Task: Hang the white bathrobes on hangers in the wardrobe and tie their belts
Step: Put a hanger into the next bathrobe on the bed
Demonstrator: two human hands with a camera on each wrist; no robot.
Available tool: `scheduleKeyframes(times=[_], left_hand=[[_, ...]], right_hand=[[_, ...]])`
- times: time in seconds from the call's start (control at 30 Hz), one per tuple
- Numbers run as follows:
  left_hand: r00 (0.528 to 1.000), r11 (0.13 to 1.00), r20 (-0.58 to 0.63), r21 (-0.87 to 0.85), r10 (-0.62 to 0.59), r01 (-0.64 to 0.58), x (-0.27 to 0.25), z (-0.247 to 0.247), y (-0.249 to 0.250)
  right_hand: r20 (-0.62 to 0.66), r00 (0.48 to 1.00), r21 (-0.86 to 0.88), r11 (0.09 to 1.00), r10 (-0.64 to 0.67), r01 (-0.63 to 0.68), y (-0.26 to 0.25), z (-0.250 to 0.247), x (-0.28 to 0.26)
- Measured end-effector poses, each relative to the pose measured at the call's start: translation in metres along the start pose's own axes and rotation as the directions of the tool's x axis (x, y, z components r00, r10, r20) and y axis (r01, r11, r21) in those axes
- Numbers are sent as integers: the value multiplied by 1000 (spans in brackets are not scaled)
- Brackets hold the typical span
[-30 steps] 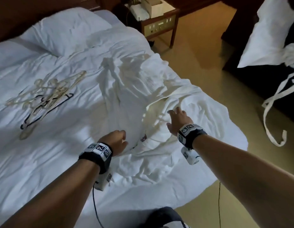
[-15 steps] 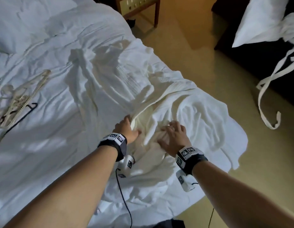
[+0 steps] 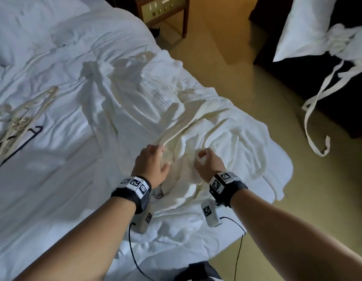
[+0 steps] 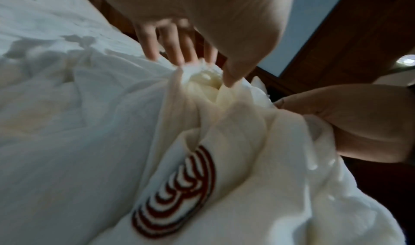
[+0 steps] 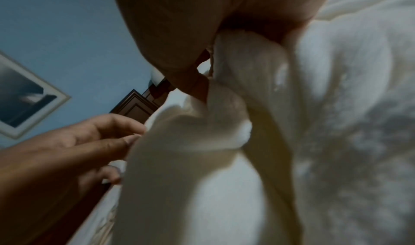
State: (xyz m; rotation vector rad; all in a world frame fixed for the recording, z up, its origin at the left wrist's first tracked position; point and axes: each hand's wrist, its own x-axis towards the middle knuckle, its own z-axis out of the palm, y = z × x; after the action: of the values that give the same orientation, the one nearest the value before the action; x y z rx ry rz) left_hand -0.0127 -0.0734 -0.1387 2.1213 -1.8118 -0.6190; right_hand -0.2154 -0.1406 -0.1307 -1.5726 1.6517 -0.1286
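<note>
Early stage: a robe [image 3: 198,138] lies crumpled on the bed's [image 3: 44,199] near right corner, unhung; hangers [image 3: 24,114] lie far left.
Right hand [image 3: 208,163] grips a fold in its fist; left hand [image 3: 153,161] pinches bunched cloth with fingertips [image 4: 179,57] and thumb. Hanging and belt-tying remain.

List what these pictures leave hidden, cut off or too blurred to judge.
- Bathrobe: crumpled on the bed, head view; its sleeves and collar can't be told apart.
- Hangers: cut off by the left edge, head view; number unclear.
- Right hand: its fingertips are buried in cloth, right wrist view.
- Left hand: motion-blurred, left wrist view; grip uncertain.
- Second robe: cut off at the upper right.
</note>
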Motion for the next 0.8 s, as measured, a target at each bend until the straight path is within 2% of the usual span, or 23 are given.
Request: scheduleKeyframes(times=[0.03, 0.1, 0.2, 0.27, 0.37, 0.43, 0.5, 0.6, 0.67, 0.73, 0.8], left_hand=[[994, 999, 111, -45, 20, -15, -4, 0, 4], [937, 1000, 349, -4, -28, 31, -10, 0, 14], [886, 979, 448, 200, -115, 26, -14, 5, 30], [867, 971, 481, 240, -133, 16, -16, 11, 38], [875, 975, 476, 221, -91, -19, -22, 19, 47], [884, 994, 457, 97, -97, 59, -29, 23, 46], [867, 981, 481, -62, -130, 181, -40, 23, 43], [878, 953, 448, -151, -170, 261, -60, 17, 35], [884, 913, 406, -224, -231, 341, -80, 12, 27], [880, 881, 384, -262, -280, 394, -103, 7, 17], [884, 870, 362, -277, -297, 407, -133, 2, 8]], right_hand=[[7, 1000, 5, 1000, -15, 15, 2, 3, -5], [48, 998, 32, 999, -38, 37, 9, 7, -17], [132, 989, 64, 996, -65, 57, 24, 9, -33], [156, 983, 74, 994, -96, 85, 36, 7, -42], [193, 975, 79, 992, -110, 97, 53, 4, -49], [185, 978, 82, 993, -94, 80, 58, 1, -52], [132, 989, 81, 995, -64, 54, 58, -2, -57], [66, 994, 81, 994, -85, 80, 50, -1, -72], [93, 987, 41, 990, -135, 132, 42, 3, -88], [162, 965, -111, 967, -209, 228, 37, 11, -105], [218, 934, -368, 863, -282, 347, 32, 17, -124]])
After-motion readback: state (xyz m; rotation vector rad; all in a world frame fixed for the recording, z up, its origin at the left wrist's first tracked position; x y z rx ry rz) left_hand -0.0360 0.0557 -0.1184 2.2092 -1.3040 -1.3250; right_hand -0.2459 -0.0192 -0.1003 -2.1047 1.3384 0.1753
